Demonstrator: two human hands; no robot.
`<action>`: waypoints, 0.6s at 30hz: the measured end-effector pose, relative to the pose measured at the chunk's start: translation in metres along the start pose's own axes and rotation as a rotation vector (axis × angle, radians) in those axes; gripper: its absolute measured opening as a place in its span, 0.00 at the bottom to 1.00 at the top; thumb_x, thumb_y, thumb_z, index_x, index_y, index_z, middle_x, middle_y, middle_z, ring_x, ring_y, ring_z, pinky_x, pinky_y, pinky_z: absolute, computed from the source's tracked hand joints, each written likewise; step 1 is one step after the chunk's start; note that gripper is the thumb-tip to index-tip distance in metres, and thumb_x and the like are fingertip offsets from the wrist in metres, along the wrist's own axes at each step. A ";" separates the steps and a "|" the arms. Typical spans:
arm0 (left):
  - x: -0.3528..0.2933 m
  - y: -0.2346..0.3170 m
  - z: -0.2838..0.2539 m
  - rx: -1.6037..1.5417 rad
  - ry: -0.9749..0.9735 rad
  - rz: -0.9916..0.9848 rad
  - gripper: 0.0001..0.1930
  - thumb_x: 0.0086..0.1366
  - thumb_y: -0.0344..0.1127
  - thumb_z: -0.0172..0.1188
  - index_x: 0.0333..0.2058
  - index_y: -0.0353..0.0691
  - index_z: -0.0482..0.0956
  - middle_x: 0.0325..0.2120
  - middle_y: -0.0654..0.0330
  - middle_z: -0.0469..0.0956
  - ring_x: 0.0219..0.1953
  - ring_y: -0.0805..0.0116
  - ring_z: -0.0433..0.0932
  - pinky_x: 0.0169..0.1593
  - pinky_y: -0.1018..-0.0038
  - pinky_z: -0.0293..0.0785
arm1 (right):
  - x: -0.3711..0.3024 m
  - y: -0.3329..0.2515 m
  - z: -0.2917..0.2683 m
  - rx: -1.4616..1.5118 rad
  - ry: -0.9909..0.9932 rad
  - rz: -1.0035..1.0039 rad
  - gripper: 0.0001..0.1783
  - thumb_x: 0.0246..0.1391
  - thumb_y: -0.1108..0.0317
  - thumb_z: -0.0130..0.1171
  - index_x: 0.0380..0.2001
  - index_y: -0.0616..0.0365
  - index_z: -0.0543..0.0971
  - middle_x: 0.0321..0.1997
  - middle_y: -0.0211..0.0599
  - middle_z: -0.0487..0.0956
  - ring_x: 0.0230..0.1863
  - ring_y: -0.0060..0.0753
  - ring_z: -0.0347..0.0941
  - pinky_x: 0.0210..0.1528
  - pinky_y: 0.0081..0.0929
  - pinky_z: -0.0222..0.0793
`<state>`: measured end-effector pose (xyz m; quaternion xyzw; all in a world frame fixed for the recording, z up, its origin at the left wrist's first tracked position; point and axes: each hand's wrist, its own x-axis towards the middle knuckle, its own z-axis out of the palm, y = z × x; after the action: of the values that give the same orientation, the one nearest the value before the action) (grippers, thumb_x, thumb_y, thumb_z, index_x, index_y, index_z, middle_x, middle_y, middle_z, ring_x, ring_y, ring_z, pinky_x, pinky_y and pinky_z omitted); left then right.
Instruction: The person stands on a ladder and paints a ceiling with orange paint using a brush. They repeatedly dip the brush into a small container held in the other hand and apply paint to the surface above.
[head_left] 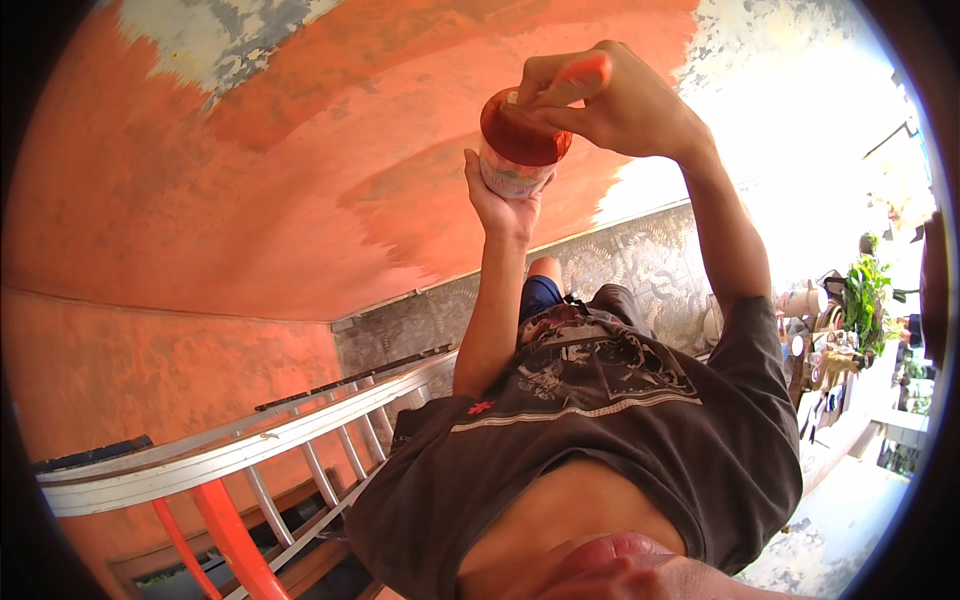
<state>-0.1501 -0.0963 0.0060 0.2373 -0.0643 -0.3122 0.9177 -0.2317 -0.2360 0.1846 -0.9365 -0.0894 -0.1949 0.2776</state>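
Observation:
My left hand (508, 208) is wrapped round the lower part of a paint pot (512, 180), holding it up in front of me. Its outside is pale with coloured print, and red-orange paint (524, 138) coats the inside. Above the rim, my right hand (620, 105) reaches in with its fingers pinched together. A small pale bit (511, 99) shows at the fingertips, but what they grip is mostly hidden. Orange paint is smeared on that hand's thumb. Behind the pot is a wall (330, 130) covered in patchy orange paint.
A metal ladder (230, 448) with orange-red parts stands close at my left. Bare, flaking patches (235, 40) show at the wall's top left. Patterned grey tiles (640, 250) run below the paint. Green plants (866, 295) and assorted household things are off to the right.

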 end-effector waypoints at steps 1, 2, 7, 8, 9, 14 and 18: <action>0.001 0.001 -0.001 0.000 -0.037 -0.004 0.34 0.68 0.68 0.46 0.61 0.49 0.67 0.54 0.59 0.75 0.50 0.58 0.77 0.41 0.60 0.78 | -0.003 -0.002 -0.002 -0.007 0.000 -0.060 0.06 0.56 0.64 0.58 0.33 0.53 0.81 0.23 0.38 0.80 0.27 0.46 0.78 0.29 0.38 0.71; 0.002 0.002 -0.001 0.000 -0.074 -0.007 0.34 0.68 0.68 0.47 0.61 0.49 0.67 0.54 0.59 0.75 0.50 0.58 0.77 0.41 0.60 0.78 | -0.005 -0.001 -0.002 -0.071 0.035 -0.140 0.06 0.55 0.66 0.61 0.34 0.54 0.81 0.26 0.38 0.81 0.28 0.44 0.79 0.29 0.36 0.72; 0.000 0.004 0.007 -0.008 -0.078 0.005 0.31 0.68 0.65 0.48 0.59 0.48 0.68 0.52 0.60 0.75 0.49 0.61 0.77 0.40 0.61 0.79 | -0.014 -0.004 0.003 -0.286 0.152 -0.285 0.07 0.52 0.70 0.66 0.35 0.56 0.82 0.34 0.37 0.84 0.31 0.42 0.81 0.31 0.34 0.76; 0.000 0.004 0.009 -0.017 -0.076 0.009 0.31 0.69 0.64 0.48 0.59 0.48 0.69 0.52 0.60 0.75 0.49 0.61 0.77 0.40 0.61 0.79 | -0.015 -0.004 0.005 -0.284 0.176 -0.294 0.09 0.50 0.71 0.64 0.37 0.53 0.81 0.33 0.35 0.83 0.31 0.42 0.80 0.30 0.35 0.74; -0.001 0.004 0.011 -0.020 -0.061 0.018 0.30 0.69 0.64 0.48 0.59 0.48 0.69 0.52 0.60 0.75 0.48 0.62 0.77 0.40 0.61 0.78 | -0.015 -0.003 0.008 -0.283 0.200 -0.302 0.12 0.48 0.72 0.63 0.39 0.49 0.81 0.31 0.33 0.82 0.31 0.43 0.79 0.29 0.36 0.72; 0.000 0.004 0.014 -0.040 -0.024 0.031 0.30 0.69 0.63 0.47 0.58 0.46 0.69 0.50 0.58 0.76 0.46 0.61 0.77 0.39 0.61 0.77 | -0.015 -0.003 0.015 -0.288 0.307 -0.342 0.17 0.45 0.73 0.62 0.42 0.47 0.81 0.32 0.31 0.82 0.32 0.42 0.79 0.29 0.37 0.72; 0.003 0.002 0.008 -0.058 -0.086 0.037 0.31 0.70 0.63 0.46 0.57 0.43 0.69 0.48 0.56 0.76 0.44 0.60 0.78 0.39 0.61 0.77 | -0.015 -0.005 0.016 -0.256 0.323 -0.311 0.11 0.50 0.73 0.65 0.39 0.53 0.82 0.35 0.35 0.84 0.33 0.41 0.82 0.30 0.33 0.77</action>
<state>-0.1483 -0.0998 0.0136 0.1958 -0.0991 -0.3069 0.9261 -0.2409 -0.2240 0.1681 -0.8957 -0.1614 -0.3919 0.1343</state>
